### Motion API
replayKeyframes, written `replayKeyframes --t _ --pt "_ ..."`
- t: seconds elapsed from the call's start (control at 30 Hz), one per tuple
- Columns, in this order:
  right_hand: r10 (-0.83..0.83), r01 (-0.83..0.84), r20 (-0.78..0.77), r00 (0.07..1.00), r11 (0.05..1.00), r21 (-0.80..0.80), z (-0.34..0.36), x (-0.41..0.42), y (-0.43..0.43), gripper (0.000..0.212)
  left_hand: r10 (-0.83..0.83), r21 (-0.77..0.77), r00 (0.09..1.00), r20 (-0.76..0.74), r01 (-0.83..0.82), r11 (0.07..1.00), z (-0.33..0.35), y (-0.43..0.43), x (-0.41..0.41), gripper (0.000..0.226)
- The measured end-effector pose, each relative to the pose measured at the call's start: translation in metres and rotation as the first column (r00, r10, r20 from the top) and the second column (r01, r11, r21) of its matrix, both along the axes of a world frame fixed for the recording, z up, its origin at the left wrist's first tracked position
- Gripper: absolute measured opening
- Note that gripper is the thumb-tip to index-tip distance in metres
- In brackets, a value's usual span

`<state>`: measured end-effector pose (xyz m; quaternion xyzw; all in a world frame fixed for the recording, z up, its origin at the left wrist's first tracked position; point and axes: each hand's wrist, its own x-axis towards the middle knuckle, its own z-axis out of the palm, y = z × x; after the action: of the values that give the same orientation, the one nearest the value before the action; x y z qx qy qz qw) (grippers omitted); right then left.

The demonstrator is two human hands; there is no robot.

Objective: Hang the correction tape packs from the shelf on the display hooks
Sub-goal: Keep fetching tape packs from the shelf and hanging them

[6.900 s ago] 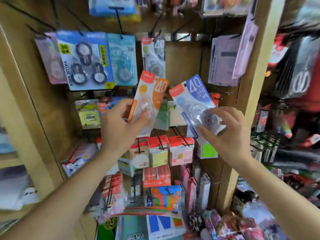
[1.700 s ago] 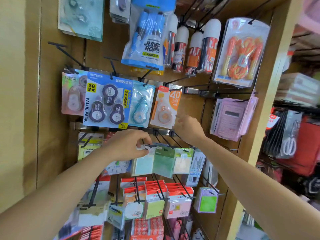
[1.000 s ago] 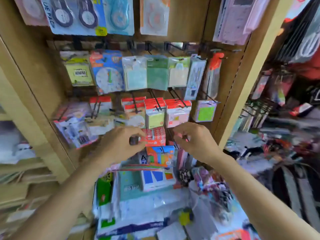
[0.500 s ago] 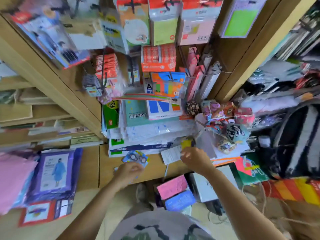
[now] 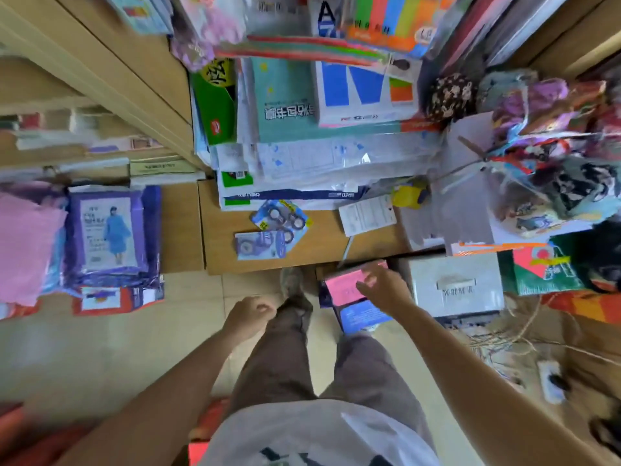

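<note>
Two blue correction tape packs lie on the low wooden shelf (image 5: 316,243): one (image 5: 281,218) with black tape wheels, and a second (image 5: 260,245) overlapping it in front. My left hand (image 5: 250,316) hangs below the shelf's front edge over the floor, fingers loosely curled, holding nothing. My right hand (image 5: 383,285) hovers over a pink box, fingers relaxed, also holding nothing. Neither hand touches the packs. The display hooks are out of view above.
Stacked paper packs (image 5: 295,153) fill the back of the shelf. A white receipt (image 5: 368,215) and a yellow object (image 5: 408,195) lie to the right. A pink box (image 5: 349,280), a white box (image 5: 453,285) and cables sit on the floor. Purple raincoat packs (image 5: 107,233) lie left.
The view has swung further down to the floor. Both hands pulled back from the shelf and dropped lower; the left hand no longer touches the packs.
</note>
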<state>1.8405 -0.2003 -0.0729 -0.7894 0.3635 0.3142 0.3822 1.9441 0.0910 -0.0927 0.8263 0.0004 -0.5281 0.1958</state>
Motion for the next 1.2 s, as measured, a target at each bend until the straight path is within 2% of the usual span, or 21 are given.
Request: replayKeyframes --t 0.17,0.3,0.47,0.6,0.73,0.87,0.97,1.03,1.1,1.2 --pt "-0.078 0.08 -0.06 0.995 0.996 0.035 -0.071 0.012 0.002 0.041 -0.066 0.022 0.996 0.054 0.065 0.998 -0.066 -0.009 0.037 0.007" --pt "-0.138 0.138 -0.019 0.99 0.99 -0.012 -0.129 0.035 -0.004 0.047 -0.145 0.046 0.973 0.182 0.139 0.989 -0.128 -0.02 0.07 0.038" --pt "-0.178 0.181 0.029 0.984 0.965 -0.19 -0.204 0.069 -0.015 0.08 -0.177 0.049 0.916 0.359 0.171 0.984 -0.191 -0.023 0.107 0.055" --pt "-0.076 0.091 0.054 0.996 0.926 -0.367 -0.249 0.09 -0.015 0.096 -0.262 0.075 0.844 0.468 0.258 0.963 -0.227 -0.006 0.122 0.065" --pt "0.026 -0.022 0.0 1.0 0.868 -0.496 -0.276 0.099 -0.013 0.109 -0.42 0.208 0.778 0.467 0.365 0.907 -0.245 0.007 0.128 0.083" --pt "0.067 -0.056 -0.005 0.998 0.791 -0.61 -0.287 0.1 -0.014 0.104 -0.473 0.27 0.718 0.51 0.388 0.881 -0.253 0.011 0.128 0.081" --pt "0.128 -0.057 0.071 0.989 0.781 -0.622 -0.286 0.092 -0.018 0.082 -0.503 0.312 0.662 0.555 0.395 0.864 -0.249 0.011 0.129 0.07" --pt "0.147 -0.007 0.175 0.974 0.786 -0.618 -0.282 0.083 -0.019 0.069 -0.495 0.324 0.634 0.595 0.374 0.869 -0.243 0.012 0.127 0.059" --pt "0.151 0.091 0.336 0.93 0.789 -0.608 -0.275 0.073 -0.018 0.057 -0.386 0.259 0.692 0.61 0.287 0.922 -0.237 0.013 0.123 0.055" --pt "0.109 0.26 0.546 0.831 0.791 -0.553 -0.25 0.061 -0.018 0.04 -0.211 0.171 0.832 0.514 0.142 0.975 -0.226 0.007 0.113 0.051"
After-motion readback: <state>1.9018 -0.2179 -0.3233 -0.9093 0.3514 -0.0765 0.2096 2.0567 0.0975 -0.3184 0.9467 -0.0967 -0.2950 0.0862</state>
